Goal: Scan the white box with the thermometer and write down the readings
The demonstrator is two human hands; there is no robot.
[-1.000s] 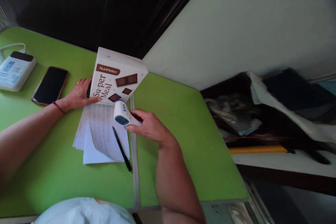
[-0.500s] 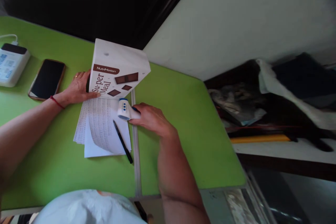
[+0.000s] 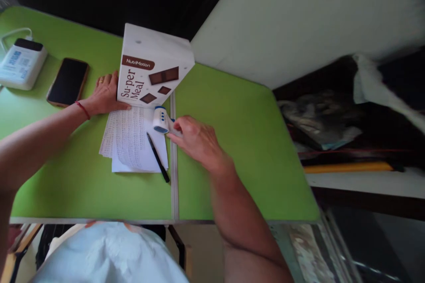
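My left hand (image 3: 105, 93) grips the lower left edge of a white NutriMotion "Su-per Meal" box (image 3: 156, 59), its thumb along the bottom front. The box stands tilted at the top of the papers. My right hand (image 3: 195, 137) is wrapped round the handle of a white and blue infrared thermometer (image 3: 161, 120), whose head is close to the box's lower front edge. Below lie printed paper sheets (image 3: 129, 141), the upper one curled. A black pen (image 3: 157, 157) rests slantwise across their right side.
A smartphone (image 3: 68, 82) lies left of my left hand. Farther left is a white power bank (image 3: 25, 64) with a cable. A metal seam (image 3: 174, 177) crosses the green table (image 3: 245, 154). At the right, a shelf holds cloth and bags (image 3: 318, 119) beside the wall.
The view has shifted, so the table and things on it appear higher. Both hands keep their holds on the box and the thermometer; the thermometer's head stays near the box.
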